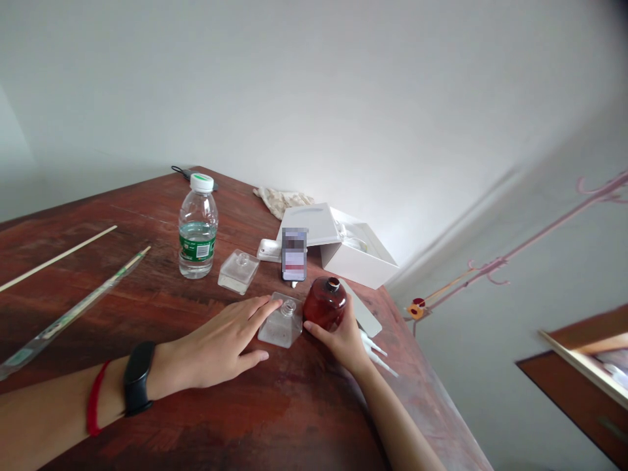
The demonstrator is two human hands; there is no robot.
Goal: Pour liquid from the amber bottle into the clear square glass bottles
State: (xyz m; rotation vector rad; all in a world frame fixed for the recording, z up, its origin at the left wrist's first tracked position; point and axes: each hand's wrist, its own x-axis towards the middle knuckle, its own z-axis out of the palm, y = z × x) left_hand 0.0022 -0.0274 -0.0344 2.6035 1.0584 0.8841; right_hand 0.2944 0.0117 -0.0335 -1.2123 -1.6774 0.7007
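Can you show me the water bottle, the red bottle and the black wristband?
Water bottle (197, 243): head view, on its green label.
Red bottle (324, 303): head view, on its round body.
Black wristband (137, 378): head view, on its strap's middle.

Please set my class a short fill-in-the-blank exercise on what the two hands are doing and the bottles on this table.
The right hand holds a rounded glass bottle whose colour is ____. The left hand rests its fingertips on a square glass bottle that is ____. Behind them, the water bottle has a ____ label.

Missing words: red; clear; green.
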